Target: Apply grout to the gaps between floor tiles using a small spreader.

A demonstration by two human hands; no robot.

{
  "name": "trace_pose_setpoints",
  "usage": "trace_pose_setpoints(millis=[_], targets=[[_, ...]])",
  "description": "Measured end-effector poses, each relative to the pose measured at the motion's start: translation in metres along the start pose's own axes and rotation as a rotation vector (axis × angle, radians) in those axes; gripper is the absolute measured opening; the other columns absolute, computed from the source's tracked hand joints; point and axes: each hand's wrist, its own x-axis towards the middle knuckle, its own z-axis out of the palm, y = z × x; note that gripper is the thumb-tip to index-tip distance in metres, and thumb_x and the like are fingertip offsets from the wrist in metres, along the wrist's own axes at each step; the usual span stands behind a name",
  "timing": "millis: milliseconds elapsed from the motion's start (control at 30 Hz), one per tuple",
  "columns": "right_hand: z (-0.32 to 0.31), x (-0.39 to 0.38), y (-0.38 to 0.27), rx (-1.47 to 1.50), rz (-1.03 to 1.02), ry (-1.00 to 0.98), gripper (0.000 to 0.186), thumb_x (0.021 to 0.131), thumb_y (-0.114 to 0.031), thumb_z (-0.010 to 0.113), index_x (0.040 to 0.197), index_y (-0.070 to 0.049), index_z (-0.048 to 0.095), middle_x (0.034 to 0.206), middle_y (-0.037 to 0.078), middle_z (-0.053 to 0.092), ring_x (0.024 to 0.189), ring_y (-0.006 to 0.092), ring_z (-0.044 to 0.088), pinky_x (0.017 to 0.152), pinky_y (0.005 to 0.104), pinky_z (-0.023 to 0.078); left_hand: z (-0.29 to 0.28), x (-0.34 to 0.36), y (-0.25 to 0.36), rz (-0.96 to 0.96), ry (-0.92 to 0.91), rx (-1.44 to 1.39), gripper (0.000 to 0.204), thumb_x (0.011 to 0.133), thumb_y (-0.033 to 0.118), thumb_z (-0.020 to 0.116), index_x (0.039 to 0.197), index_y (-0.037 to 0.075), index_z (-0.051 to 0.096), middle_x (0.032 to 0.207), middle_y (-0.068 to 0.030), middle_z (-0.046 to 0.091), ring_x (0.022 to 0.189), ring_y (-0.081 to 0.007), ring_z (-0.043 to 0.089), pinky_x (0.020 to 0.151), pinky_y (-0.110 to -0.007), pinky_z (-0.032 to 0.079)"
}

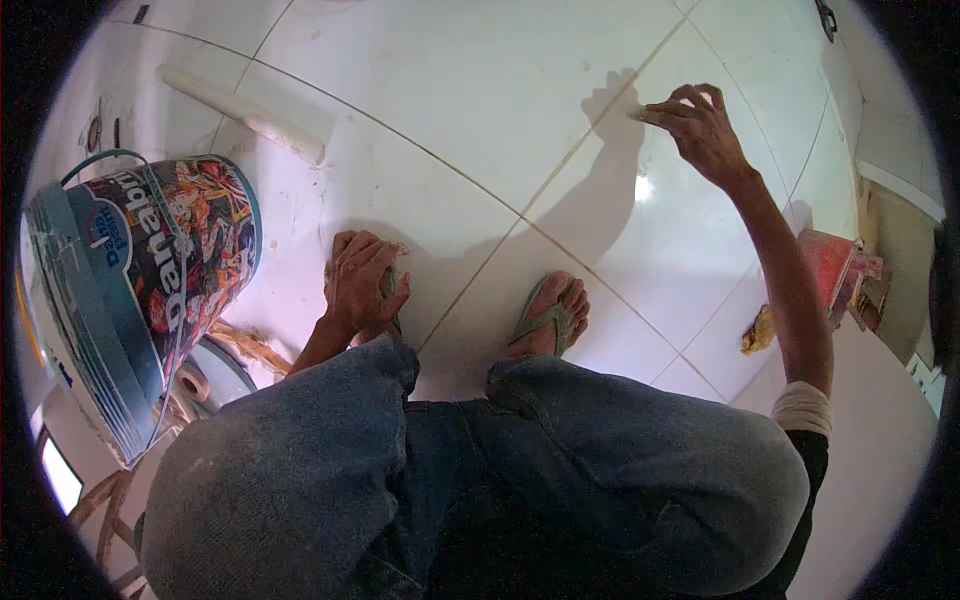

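Observation:
My left hand (360, 285) rests low over my left foot, fingers loosely curved with the thumb apart; it partly hides the foot and sandal. My right hand (700, 130) reaches out over the white tiled floor (450, 100), pinching a small object (638, 112) too small to make out, close to a grout line and casting a long shadow. My right foot (553, 310) stands in a green flip-flop between the hands, below my jeans-covered knees.
A large printed bucket (185, 260) with a handle lies at left, near a pale roll (240, 110) and some brown debris (250, 345). At right are a red container (822, 262), a yellowish crumpled piece (755, 330) and a pale low ledge (890, 170).

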Motion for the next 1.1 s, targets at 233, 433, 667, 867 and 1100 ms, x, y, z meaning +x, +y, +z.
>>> trace_pose_setpoints(millis=[233, 433, 667, 867, 1100], targets=[[0.013, 0.022, 0.007, 0.004, 0.134, 0.136, 0.041, 0.100, -0.007, 0.064, 0.134, -0.028, 0.074, 0.128, -0.009, 0.076, 0.115, 0.0188, 0.063, 0.112, 0.0464, 0.037, 0.001, -0.004, 0.002, 0.053, 0.046, 0.013, 0.039, 0.074, 0.021, 0.077, 0.110, 0.006, 0.072, 0.097, -0.0126, 0.069, 0.096, -0.0356, 0.062, 0.097, -0.051, 0.045], [0.003, -0.008, 0.022, 0.031, 0.002, 0.065, 0.041, 0.098, -0.008, 0.067, 0.133, -0.028, 0.073, 0.130, -0.007, 0.076, 0.116, 0.0193, 0.064, 0.110, 0.0460, 0.039, 0.003, -0.001, 0.001, -0.031, -0.045, -0.005, 0.039, 0.074, 0.025, 0.078, 0.107, 0.003, 0.075, 0.102, -0.0154, 0.073, 0.102, -0.0342, 0.065, 0.101, -0.051, 0.046], [0.009, 0.041, -0.022, 0.034, 0.068, 0.240, 0.043, 0.098, -0.005, 0.066, 0.136, -0.025, 0.071, 0.129, -0.006, 0.075, 0.116, 0.0212, 0.064, 0.108, 0.0481, 0.040, -0.002, 0.001, 0.000, 0.023, 0.016, 0.033, 0.039, 0.074, 0.024, 0.079, 0.107, 0.003, 0.075, 0.100, -0.0151, 0.073, 0.102, -0.0340, 0.064, 0.101, -0.051, 0.046], [-0.010, -0.001, -0.042, 0.108, 0.042, -0.036, 0.042, 0.101, -0.003, 0.059, 0.133, -0.026, 0.072, 0.125, -0.004, 0.076, 0.119, 0.0205, 0.062, 0.115, 0.0538, 0.036, -0.005, -0.001, 0.004, -0.036, -0.039, -0.006, 0.040, 0.074, 0.024, 0.079, 0.108, 0.004, 0.075, 0.100, -0.0151, 0.073, 0.102, -0.0335, 0.064, 0.102, -0.050, 0.045], [0.040, -0.004, -0.075, 0.065, 0.091, 0.173, 0.069, 0.089, -0.002, 0.066, 0.153, -0.026, 0.056, 0.151, -0.008, 0.060, 0.124, 0.0228, 0.057, 0.117, 0.0568, 0.032, -0.003, -0.002, 0.003, -0.005, -0.058, -0.006, 0.041, 0.074, 0.024, 0.079, 0.110, 0.004, 0.074, 0.103, -0.0146, 0.073, 0.102, -0.0332, 0.064, 0.103, -0.051, 0.044]])
